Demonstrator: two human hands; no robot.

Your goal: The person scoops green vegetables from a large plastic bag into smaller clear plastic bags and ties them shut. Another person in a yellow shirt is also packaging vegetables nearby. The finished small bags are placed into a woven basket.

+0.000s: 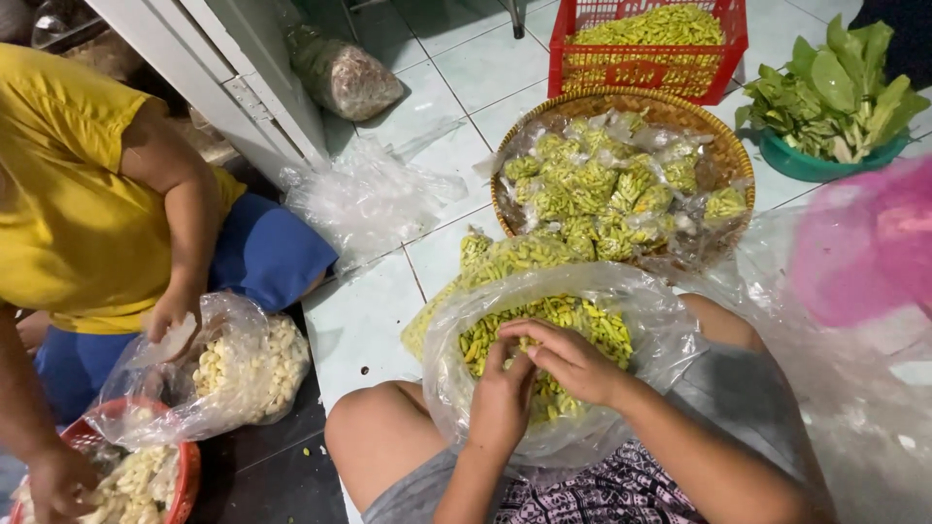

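A large clear plastic bag [449, 349] rests on my lap, filled with small yellow-green chili peppers [592, 325]. Both my hands are inside its mouth. My left hand [505, 398] is curled with its fingers down among the peppers. My right hand [568, 359] lies over it, fingers bent and pinching at peppers by the left fingertips. Whether either hand has a firm hold on a pepper is hard to see. A second filled bag of peppers [510, 257] lies on the tiled floor just beyond.
A woven basket [738, 155] holds several small packed bags of peppers. A red crate [646, 73] of peppers stands behind it, a green bowl of leafy greens [825, 160] at right. A person in yellow [78, 184] at left handles a bag of peeled garlic [248, 369].
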